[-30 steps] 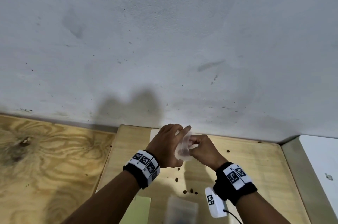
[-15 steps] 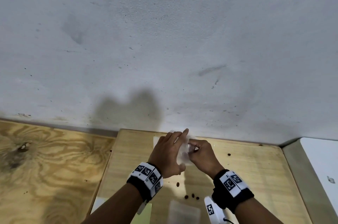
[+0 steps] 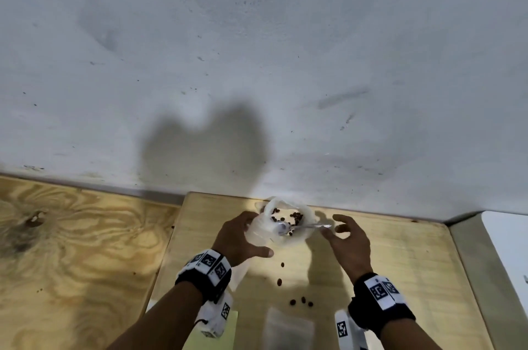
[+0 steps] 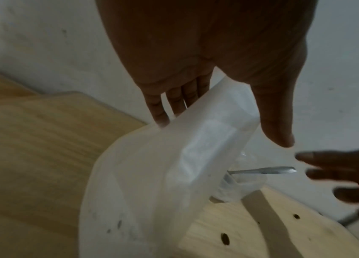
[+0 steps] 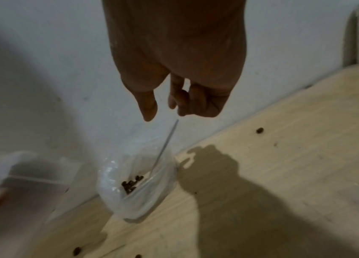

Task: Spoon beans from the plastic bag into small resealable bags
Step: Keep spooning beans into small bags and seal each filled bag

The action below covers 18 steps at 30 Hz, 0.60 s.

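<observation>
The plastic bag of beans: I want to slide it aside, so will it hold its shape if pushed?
Probably not. The plastic bag looks thin and crumpled, so it would likely buckle. Only a few beans weigh it down, so it seems light. The spoon leaning inside may tip out.

Black wristbands [image 3: 203,281]; white marker tags [image 3: 381,292]

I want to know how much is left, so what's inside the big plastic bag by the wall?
Inside the plastic bag lie a few dark beans and the spoon, its handle sticking out. Crumpled plastic hides the bottom, so more beans may be unseen.
</observation>
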Available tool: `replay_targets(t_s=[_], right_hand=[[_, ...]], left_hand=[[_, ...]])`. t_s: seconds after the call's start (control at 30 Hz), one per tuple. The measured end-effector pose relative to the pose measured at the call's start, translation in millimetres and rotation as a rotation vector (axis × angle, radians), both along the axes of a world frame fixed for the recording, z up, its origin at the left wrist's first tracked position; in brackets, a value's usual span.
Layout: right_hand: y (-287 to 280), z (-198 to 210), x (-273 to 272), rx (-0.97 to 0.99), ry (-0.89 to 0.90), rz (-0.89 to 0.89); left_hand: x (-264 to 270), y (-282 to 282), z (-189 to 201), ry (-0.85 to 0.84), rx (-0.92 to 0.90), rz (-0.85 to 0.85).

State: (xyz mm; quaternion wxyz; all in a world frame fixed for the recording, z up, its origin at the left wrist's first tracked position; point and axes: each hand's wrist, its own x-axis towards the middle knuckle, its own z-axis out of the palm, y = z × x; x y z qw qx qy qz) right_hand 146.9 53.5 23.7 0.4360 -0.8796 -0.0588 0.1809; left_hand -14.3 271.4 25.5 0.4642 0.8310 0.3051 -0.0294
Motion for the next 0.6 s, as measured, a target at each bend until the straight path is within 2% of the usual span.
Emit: replay_targets(t_s=[0.1,0.23,0.4,0.5,0.6], right_hand=[[1.5,-11.7,11.2,-0.121,0.161,-0.032],[16.2,-31.6,22.5,-0.091,0.295,-0.021],[32.5,-40.2,24.3,0.023,0.254,-0.088],[38.6,-36.4,18.7,0.102,0.224,-0.086],[38.4,-31.3,9.0,0.135,0.041,-0.015]], left_hand=[[6.6,8.0,-12.0,0.064,-0.059,0.043],[27.2,12.3,-20.2,0.112,-0.111,0.022],[53.6,13.0,-20.5,0.162,-0.150,-0.103],[61.8,12.6,-25.0,0.171,-0.179,-0.067],[63.2,13.7,-29.3,0.165,-0.143,-0.015]])
